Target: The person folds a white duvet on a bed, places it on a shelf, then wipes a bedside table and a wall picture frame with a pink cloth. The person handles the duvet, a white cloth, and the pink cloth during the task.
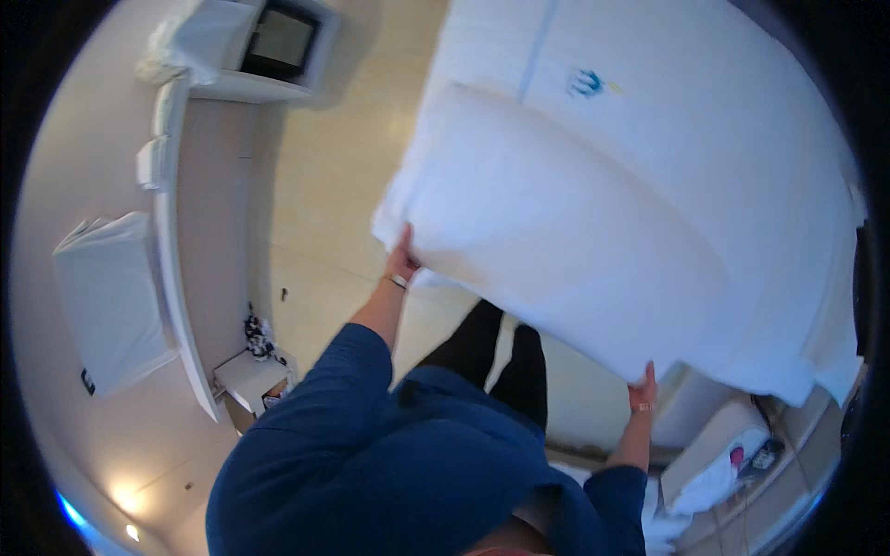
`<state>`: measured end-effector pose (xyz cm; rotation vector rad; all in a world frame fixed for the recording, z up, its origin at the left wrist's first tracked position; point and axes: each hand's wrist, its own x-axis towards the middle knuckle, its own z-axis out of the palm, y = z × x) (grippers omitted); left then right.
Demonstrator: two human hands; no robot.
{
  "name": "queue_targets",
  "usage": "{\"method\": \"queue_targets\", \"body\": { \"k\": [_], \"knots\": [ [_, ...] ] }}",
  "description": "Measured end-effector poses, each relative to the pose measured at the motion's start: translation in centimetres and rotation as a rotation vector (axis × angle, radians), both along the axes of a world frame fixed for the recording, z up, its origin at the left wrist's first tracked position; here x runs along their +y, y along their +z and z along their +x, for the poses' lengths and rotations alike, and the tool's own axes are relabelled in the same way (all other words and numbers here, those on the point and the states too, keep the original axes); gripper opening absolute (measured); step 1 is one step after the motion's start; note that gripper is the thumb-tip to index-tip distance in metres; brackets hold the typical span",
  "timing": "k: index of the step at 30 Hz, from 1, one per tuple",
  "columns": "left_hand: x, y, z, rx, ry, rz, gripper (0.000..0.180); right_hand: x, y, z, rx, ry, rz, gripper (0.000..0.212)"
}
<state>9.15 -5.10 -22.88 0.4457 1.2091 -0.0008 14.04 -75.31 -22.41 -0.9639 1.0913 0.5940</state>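
Note:
A large, plump white pillow (547, 213) stretches between my two hands over the near side of the bed. My left hand (403, 259) grips its near left corner, thumb on top and the other fingers mostly hidden. At the near right corner, my right hand (644, 389) is closed on the pillow's edge, with its thumb pointing up. Beyond the pillow lies the bed's white cover (732, 176), which bears a blue emblem (586, 83) and a thin blue stripe. I cannot tell whether the pillow's far side touches the cover.
A white nightstand (718, 449) with a dark phone (768, 454) stands at the lower right. Along the left wall runs a long white shelf (171, 241), below a screen-shaped panel under white cloth (111, 296). A black-doored appliance (281, 42) sits at the upper left, beside pale floor (343, 167).

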Motion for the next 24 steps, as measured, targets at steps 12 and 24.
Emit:
{"method": "queue_targets", "body": {
  "k": [12, 24],
  "knots": [
    [0.3, 17.4, 15.1, -0.171, -0.027, 0.530, 0.044, 1.4, 16.7, 16.0, -0.192, 0.031, -0.022, 0.041],
    [4.9, 2.5, -0.3, 0.223, -0.076, 0.266, 0.035, 0.8, 1.8, 2.7, 0.040, 0.176, -0.032, 0.053]
  ]
}}
